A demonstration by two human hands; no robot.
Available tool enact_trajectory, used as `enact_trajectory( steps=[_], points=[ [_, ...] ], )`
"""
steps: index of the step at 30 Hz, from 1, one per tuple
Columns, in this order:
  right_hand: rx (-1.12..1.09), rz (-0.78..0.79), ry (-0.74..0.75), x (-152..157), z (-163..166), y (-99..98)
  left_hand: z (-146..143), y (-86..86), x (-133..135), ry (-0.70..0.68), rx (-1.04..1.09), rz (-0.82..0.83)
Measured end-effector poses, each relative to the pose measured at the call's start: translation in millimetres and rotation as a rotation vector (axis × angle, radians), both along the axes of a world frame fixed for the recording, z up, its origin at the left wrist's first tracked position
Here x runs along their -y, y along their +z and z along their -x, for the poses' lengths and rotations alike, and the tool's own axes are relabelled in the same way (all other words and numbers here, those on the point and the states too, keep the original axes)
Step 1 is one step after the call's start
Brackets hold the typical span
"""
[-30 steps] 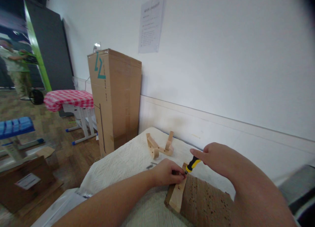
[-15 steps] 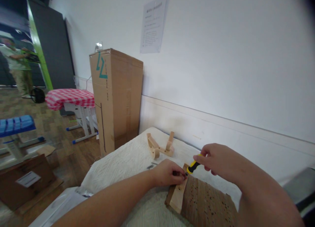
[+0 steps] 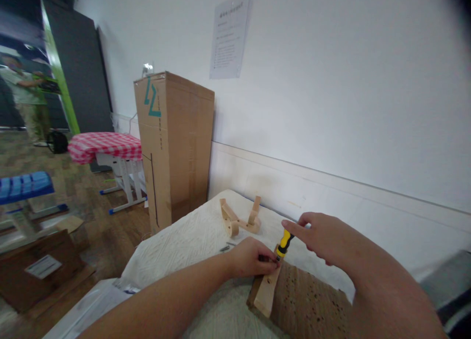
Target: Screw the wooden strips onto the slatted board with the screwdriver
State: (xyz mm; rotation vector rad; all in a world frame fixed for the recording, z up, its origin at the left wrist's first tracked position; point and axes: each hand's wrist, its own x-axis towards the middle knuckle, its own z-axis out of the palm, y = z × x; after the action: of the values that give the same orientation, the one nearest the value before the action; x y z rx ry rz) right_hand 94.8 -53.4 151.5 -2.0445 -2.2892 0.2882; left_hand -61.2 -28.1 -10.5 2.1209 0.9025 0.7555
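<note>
My right hand grips a yellow and black screwdriver, which stands nearly upright with its tip down at the far end of a light wooden piece. Close against that tip, my left hand has its thumb and fingers pinched together; whatever they hold is hidden. The light piece has a hole in its face and lies along the left edge of a dark brown wooden board dotted with many small holes.
Beyond my left hand are a few small screws and some joined light wooden parts on the cloth-covered table. A tall cardboard box stands past the table's left edge, by the white wall. A person stands far left.
The screwdriver has tipped from a slant to more upright, and my right hand has shifted slightly left with it. My left hand stays almost in place.
</note>
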Motion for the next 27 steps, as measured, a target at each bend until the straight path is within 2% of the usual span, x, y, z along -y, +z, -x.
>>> enact_trajectory(
  steps=[6,11,18,24,27],
  points=[
    [-0.085,0.042,0.157,11.6,5.3,5.6,0.0,1.9,1.0,0.007,-0.009,0.006],
    [-0.049,0.005,0.151,6.3,2.8,2.1,0.5,1.3,1.4,0.019,0.019,0.042],
    [-0.104,0.116,0.093,4.4,0.0,-0.8,-1.4,-0.8,-0.4,0.073,0.026,0.086],
    [0.066,-0.006,0.08,4.7,5.7,0.6,-1.6,0.4,1.5,0.054,0.049,0.118],
    [0.083,-0.012,0.107,2.3,7.2,-0.9,-0.4,2.7,2.3,0.017,0.051,0.138]
  ],
)
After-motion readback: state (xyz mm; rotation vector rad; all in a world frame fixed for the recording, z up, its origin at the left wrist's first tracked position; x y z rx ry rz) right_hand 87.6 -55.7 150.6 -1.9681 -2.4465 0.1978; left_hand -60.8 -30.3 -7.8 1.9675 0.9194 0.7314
